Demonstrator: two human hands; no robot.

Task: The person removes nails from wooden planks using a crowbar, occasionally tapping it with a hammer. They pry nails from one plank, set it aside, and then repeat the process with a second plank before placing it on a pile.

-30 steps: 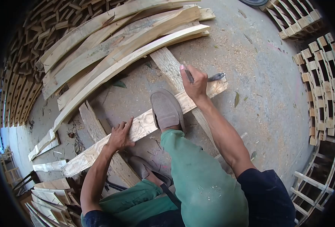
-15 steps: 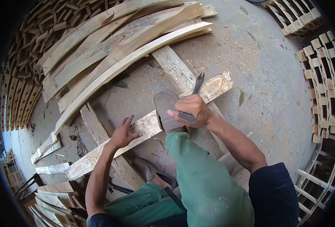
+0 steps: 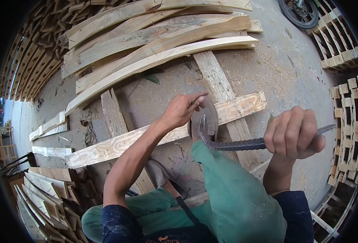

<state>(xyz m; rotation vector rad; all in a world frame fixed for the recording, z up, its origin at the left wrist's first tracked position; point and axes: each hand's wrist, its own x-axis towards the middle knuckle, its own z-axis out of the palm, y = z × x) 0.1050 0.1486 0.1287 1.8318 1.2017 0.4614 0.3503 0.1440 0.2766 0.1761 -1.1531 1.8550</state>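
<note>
My right hand (image 3: 294, 133) is wrapped round a dark ribbed pry bar (image 3: 239, 145), raised at the right. The bar's hooked, forked claw end curves up in front of my shoe (image 3: 205, 117). My left hand (image 3: 183, 109) is beside the shoe, just above the claw, its fingers drawn together; whether something small is between them I cannot make out. Under the shoe runs a pale plank (image 3: 118, 146), lying across two rougher boards, one at the left (image 3: 114, 113) and one at the right (image 3: 215, 77).
Several long curved planks (image 3: 158, 48), some with nails sticking out, are stacked ahead. Cut boards (image 3: 45, 198) lean at lower left. Pallets (image 3: 349, 121) stand at the right, near a wheel (image 3: 302, 12). Loose nails (image 3: 179, 156) and sawdust lie on the concrete floor.
The pry bar has swung from over the shoe out to the right, its hooked end now toward the left. My left hand has left the plank and moved right, up to the shoe.
</note>
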